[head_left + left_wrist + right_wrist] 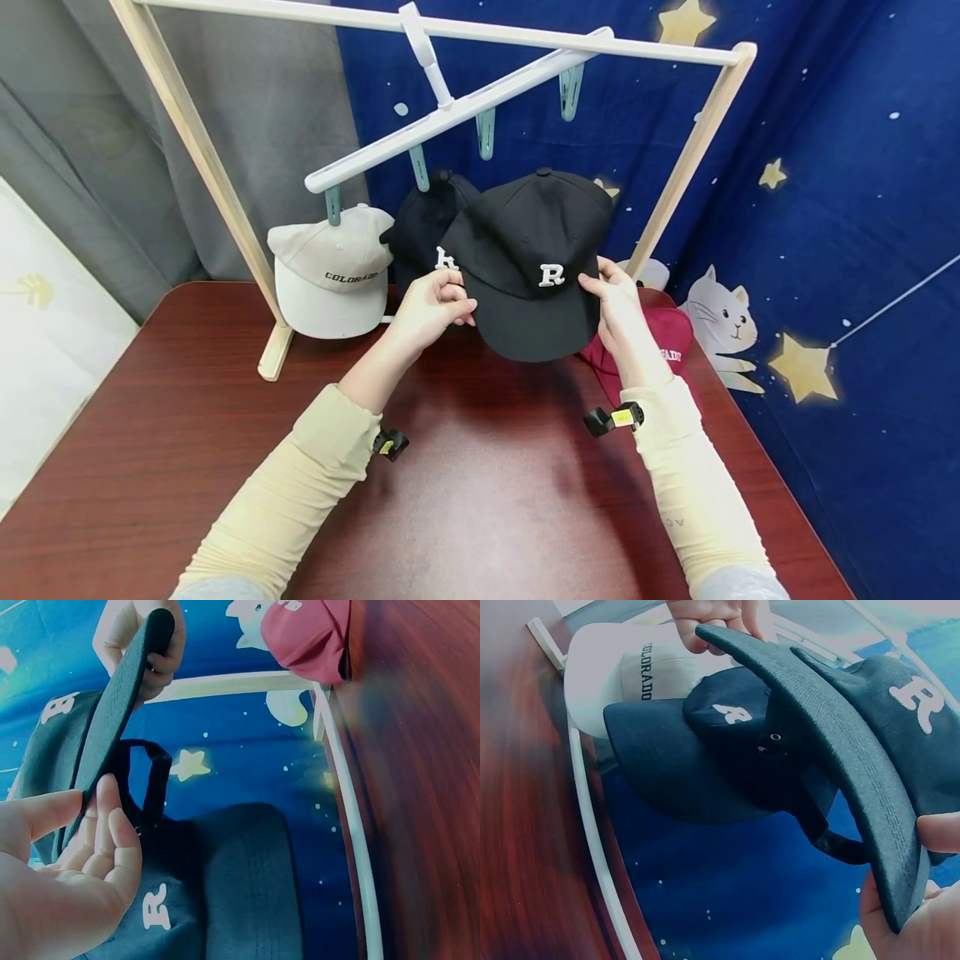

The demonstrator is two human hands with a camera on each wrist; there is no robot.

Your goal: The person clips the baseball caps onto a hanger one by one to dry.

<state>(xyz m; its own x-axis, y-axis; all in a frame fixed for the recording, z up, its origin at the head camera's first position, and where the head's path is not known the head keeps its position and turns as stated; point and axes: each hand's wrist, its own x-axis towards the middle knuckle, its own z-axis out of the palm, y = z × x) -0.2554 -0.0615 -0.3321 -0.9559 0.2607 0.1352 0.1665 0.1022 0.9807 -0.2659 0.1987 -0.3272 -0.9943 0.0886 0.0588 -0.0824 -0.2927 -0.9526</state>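
The left hand (433,304) and right hand (613,304) pinch the brim (536,329) of the black cap (536,225) above the desk (495,500). It partly hides a navy cap (422,221); the right wrist (641,358) obscures part of a red cap (670,329).

Can't tell if it's a home rm or a small studio, but it's an indoor, curtained-off corner: grey curtain (247,108) on the L, dark-blue one (870,183) at back & R, kid's-bedroom style w/ printed stars (805,368) and a cat (716,312). Reddish-brown table (480,500) bears a light wood rack (692,162) w/ a white clip hanger (517,79), plus a few caps (540,225), like a mini shop display. Black wrist cams (600,422) suggest a recording set-up.
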